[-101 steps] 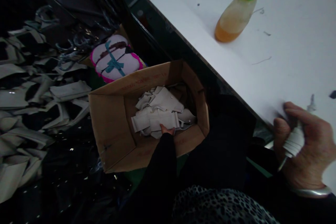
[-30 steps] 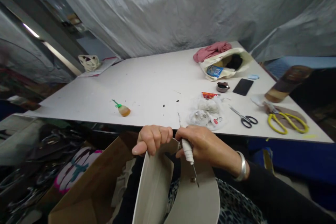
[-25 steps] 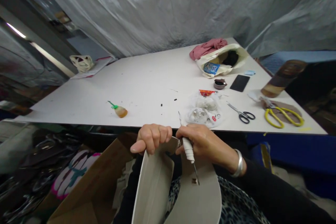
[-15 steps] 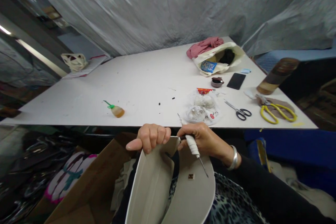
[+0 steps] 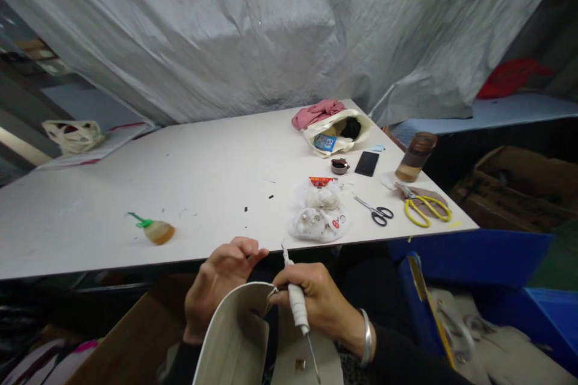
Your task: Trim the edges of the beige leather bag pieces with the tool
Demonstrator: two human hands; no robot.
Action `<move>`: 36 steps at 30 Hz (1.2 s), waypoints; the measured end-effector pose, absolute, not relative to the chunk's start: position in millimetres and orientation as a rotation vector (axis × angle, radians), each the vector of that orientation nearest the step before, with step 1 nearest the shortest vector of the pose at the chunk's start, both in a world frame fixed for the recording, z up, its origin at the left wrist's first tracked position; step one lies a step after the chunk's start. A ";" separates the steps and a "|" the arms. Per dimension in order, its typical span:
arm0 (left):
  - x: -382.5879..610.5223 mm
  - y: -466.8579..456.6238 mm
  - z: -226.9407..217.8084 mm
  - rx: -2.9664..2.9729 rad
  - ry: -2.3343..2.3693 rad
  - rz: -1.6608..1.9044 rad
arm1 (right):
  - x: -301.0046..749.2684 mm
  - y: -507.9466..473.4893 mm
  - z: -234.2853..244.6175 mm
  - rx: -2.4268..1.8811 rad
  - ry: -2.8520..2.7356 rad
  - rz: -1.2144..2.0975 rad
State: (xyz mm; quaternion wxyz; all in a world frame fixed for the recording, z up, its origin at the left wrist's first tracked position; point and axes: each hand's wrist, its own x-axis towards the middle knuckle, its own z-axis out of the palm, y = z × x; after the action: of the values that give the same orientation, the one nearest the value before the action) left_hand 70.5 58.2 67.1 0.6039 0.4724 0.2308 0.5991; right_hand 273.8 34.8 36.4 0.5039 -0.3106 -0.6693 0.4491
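Holding a pale grey leather piece (image 5: 235, 343) low before us, beneath the desk (image 5: 203, 192) edge, we have our left hand (image 5: 219, 286) curled over its upper rim, the grip closed on that rim; our right hand (image 5: 316, 304) sits just right of it, its grip pressed together around the white ribbed handle of a thin pointed tool (image 5: 297, 307), whose metal ends stick out above and below the fist; the lower end points down just beside a small square metal fitting (image 5: 299, 364) on the piece; a silver bangle (image 5: 366, 343) circles the right wrist; beyond both grips, on the desk, lie clear bags of small parts (image 5: 316, 219) ahead of the right grip, a green-capped bottle (image 5: 153, 230) up and left of the left grip, and black-handled scissors (image 5: 377, 212) and yellow-handled scissors (image 5: 427, 209) farther right; a cardboard box (image 5: 121, 337) stands below and left of the left grip.
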 end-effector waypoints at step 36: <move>63.4 75.2 40.7 1.589 1.139 0.466 | 264.4 60.0 -7.1 -1.095 -1.754 0.947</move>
State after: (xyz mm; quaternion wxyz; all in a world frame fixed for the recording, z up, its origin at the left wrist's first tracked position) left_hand 63.4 75.2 40.7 0.5361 0.6674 0.4784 0.1957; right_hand 264.4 60.0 -7.1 0.4203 -0.4369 -0.6998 0.3779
